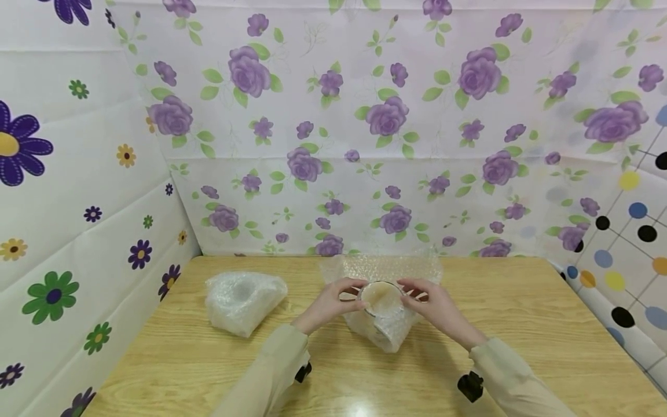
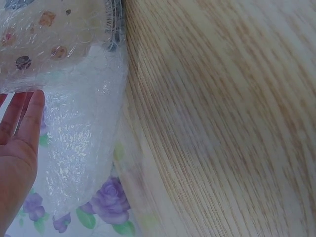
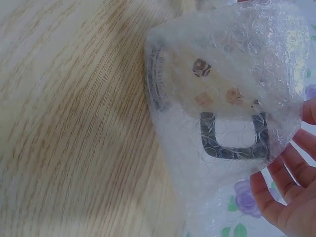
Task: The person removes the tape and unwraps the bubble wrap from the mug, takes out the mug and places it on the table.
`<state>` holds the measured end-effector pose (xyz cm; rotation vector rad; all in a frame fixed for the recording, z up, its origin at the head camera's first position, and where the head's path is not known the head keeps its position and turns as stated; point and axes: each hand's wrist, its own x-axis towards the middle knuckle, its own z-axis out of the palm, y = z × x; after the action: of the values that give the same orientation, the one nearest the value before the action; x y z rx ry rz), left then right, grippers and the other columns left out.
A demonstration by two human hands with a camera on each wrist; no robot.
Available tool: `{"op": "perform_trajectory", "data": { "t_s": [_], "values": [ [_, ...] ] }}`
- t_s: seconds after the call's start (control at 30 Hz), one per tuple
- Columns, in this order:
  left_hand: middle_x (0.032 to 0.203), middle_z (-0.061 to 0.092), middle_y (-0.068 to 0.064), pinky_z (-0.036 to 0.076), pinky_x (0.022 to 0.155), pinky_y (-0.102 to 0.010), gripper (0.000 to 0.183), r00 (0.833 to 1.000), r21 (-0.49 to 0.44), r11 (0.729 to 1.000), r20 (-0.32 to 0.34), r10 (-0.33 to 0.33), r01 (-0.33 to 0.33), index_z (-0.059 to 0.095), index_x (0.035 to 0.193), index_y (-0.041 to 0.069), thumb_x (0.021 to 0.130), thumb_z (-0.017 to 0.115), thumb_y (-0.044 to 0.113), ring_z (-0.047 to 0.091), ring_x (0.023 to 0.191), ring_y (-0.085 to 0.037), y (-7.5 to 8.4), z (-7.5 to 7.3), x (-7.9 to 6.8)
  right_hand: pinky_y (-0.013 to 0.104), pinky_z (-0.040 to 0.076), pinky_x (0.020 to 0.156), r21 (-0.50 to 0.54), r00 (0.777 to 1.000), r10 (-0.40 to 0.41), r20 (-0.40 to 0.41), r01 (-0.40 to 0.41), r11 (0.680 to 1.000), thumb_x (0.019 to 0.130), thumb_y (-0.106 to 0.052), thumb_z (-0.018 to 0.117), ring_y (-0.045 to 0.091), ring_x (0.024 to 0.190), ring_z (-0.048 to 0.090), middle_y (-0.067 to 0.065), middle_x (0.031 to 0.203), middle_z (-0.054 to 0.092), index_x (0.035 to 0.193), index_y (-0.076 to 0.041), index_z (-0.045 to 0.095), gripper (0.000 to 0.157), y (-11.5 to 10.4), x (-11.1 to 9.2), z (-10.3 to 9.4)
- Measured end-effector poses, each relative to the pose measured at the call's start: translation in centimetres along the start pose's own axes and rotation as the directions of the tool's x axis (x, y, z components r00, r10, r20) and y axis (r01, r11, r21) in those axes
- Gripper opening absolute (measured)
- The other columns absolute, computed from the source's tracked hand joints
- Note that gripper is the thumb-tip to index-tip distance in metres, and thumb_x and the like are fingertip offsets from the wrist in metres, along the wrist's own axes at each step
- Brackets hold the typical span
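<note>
A cream mug (image 1: 382,298) with a dark rim stands in bubble wrap (image 1: 391,339) at the middle of the table, its mouth facing up. Through the wrap, the right wrist view shows its dark squared handle (image 3: 232,155) and small brown motifs. My left hand (image 1: 339,298) holds the mug's left side near the rim, thumb toward me and fingers behind. On the opposite side, my right hand (image 1: 429,298) grips it in the same manner. Both hands touch the wrap too; in the wrist views some fingertips are hidden behind it.
Another bubble-wrapped bundle (image 1: 245,301) lies on the left part of the wooden table (image 1: 521,313). A loose flap of bubble wrap spreads behind the mug toward the table's back edge. Flowered cloth (image 1: 333,133) hangs behind the table.
</note>
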<state>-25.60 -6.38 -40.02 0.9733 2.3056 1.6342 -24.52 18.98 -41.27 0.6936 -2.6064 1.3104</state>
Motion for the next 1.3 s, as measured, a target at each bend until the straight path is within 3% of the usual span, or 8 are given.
{"op": "perform_trajectory", "data": {
  "t_s": [0.3,0.53,0.7,0.9,1.13,1.3],
  "values": [
    [0.121,0.049,-0.018,0.042,0.085,-0.040,0.044,1.000,0.010,1.000,-0.008,-0.007,0.007,0.049,0.124,-0.005,0.085,0.064,0.006,0.048,0.105,-0.035,-0.2,0.0,0.1,0.036,0.048,0.071,0.001,0.998,-0.027,0.050,0.027,1.000,0.087,-0.011,0.062,0.020,0.084,0.054,0.004,0.095,0.058,0.118,-0.002,0.057,0.034,0.3,0.5,-0.2],
    [0.122,0.050,-0.007,0.043,0.083,-0.033,0.046,1.000,0.030,1.000,-0.023,-0.008,0.009,0.050,0.127,0.003,0.085,0.065,0.013,0.049,0.105,-0.027,-3.2,0.2,0.8,0.042,0.046,0.076,0.012,0.998,-0.007,0.054,0.006,1.000,0.087,-0.017,0.063,0.026,0.095,0.051,0.005,0.104,0.056,0.111,-0.004,0.059,0.028,0.4,0.6,-0.4],
    [0.122,0.051,0.001,0.045,0.081,-0.031,0.047,0.999,0.028,0.999,-0.022,-0.034,0.035,0.052,0.126,0.011,0.084,0.067,0.023,0.049,0.103,-0.018,-3.6,0.2,0.7,0.046,0.043,0.081,0.020,0.999,0.001,0.038,-0.002,1.000,0.086,-0.020,0.064,0.027,0.101,0.051,0.006,0.107,0.057,0.109,-0.007,0.059,0.027,0.6,0.6,-0.4],
    [0.123,0.050,-0.004,0.044,0.082,-0.032,0.046,0.999,0.026,0.999,-0.024,-0.028,0.028,0.050,0.127,0.005,0.085,0.065,0.018,0.049,0.104,-0.022,-3.1,0.2,0.6,0.042,0.044,0.078,0.032,1.000,-0.021,0.010,0.020,0.999,0.084,-0.021,0.066,0.024,0.094,0.053,0.002,0.097,0.058,0.102,-0.007,0.059,0.023,0.5,0.7,-0.7],
    [0.122,0.049,-0.018,0.045,0.079,-0.031,0.044,1.000,0.012,1.000,-0.012,-0.011,0.011,0.049,0.125,-0.005,0.085,0.064,0.007,0.048,0.104,-0.035,-0.3,0.0,0.1,0.037,0.045,0.069,0.030,1.000,-0.022,-0.015,0.022,0.999,0.083,-0.023,0.067,0.019,0.080,0.050,-0.001,0.085,0.056,0.089,-0.011,0.057,0.017,1.2,0.3,-1.3],
    [0.122,0.049,-0.017,0.045,0.080,-0.031,0.044,1.000,0.015,1.000,-0.008,-0.021,0.021,0.049,0.125,-0.005,0.085,0.063,0.007,0.048,0.104,-0.034,0.1,0.0,0.0,0.035,0.045,0.067,0.030,1.000,-0.024,-0.011,0.024,0.999,0.084,-0.022,0.067,0.018,0.076,0.052,-0.002,0.086,0.058,0.093,-0.009,0.061,0.016,1.3,-0.3,-1.7]
  ]
}}
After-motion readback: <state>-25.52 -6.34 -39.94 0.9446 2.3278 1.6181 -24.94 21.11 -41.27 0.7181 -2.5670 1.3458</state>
